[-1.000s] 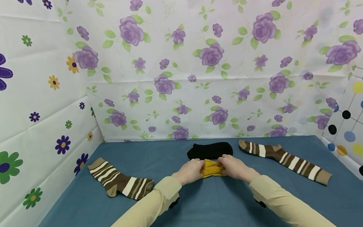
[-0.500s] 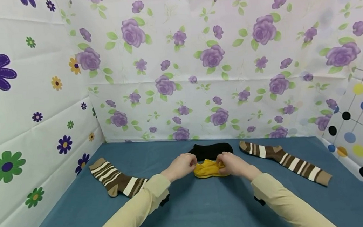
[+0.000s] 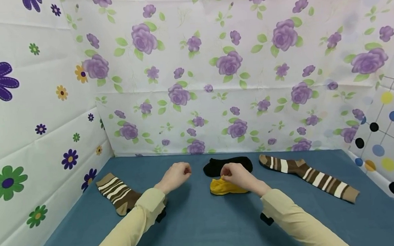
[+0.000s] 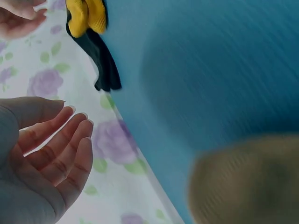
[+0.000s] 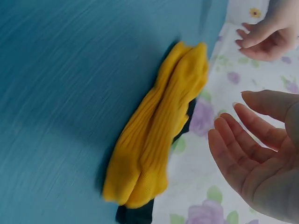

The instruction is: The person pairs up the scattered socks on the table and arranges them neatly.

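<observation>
Flowered backdrop behind, blue desk below, and you're holding nothing! Your left hand hangs over the desk, fingers softly curved, thumb apart. Your right hand, just as loose and empty, hovers by the yellow socks, which lie lengthwise together just in front of the black socks; lined up like that, they're probably meant as a matched pair. Out left lies one striped sock, out right another striped sock, well apart, so presumably unpaired as yet.
</observation>
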`<state>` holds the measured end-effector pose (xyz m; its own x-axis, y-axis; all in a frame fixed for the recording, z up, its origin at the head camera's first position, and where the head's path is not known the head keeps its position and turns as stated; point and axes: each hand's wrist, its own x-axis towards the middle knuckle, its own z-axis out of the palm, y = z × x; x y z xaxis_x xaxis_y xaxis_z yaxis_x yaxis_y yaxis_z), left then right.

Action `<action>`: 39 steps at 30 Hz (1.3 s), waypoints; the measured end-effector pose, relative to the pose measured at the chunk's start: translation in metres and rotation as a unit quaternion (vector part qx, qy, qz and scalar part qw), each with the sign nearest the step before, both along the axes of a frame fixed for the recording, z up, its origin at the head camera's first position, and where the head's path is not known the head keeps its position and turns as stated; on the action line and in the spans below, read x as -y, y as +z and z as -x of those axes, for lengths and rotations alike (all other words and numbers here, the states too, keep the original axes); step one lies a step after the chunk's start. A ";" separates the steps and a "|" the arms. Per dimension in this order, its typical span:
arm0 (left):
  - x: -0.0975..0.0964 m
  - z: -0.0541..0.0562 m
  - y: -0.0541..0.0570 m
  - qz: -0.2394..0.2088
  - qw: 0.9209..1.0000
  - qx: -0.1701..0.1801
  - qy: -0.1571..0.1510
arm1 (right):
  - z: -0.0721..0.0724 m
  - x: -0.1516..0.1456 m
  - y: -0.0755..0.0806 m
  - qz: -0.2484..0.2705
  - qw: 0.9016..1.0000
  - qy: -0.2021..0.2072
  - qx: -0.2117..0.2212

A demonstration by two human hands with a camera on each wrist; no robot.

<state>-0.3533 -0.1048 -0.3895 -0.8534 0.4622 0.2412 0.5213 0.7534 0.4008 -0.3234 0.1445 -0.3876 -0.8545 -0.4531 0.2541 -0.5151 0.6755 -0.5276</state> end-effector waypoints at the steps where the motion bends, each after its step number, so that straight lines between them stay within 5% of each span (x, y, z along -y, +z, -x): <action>1: 0.004 0.001 0.000 -0.002 1.000 0.000 0.008 | -0.001 0.003 0.000 0.008 1.000 0.005 0.005; 12: 0.065 0.010 -0.005 -0.014 0.996 -0.028 0.084 | -0.003 0.035 0.003 0.086 0.992 0.045 0.084; 23: 0.126 0.016 -0.007 0.005 0.989 -0.018 0.148 | -0.007 0.063 0.006 0.090 0.984 0.066 0.136; 34: 0.179 0.014 -0.008 0.018 0.987 -0.029 0.154 | -0.009 0.085 0.003 0.097 0.979 0.058 0.172; 39: 0.191 0.010 -0.007 0.032 0.985 0.007 0.171 | -0.011 0.097 0.001 0.090 0.979 0.044 0.178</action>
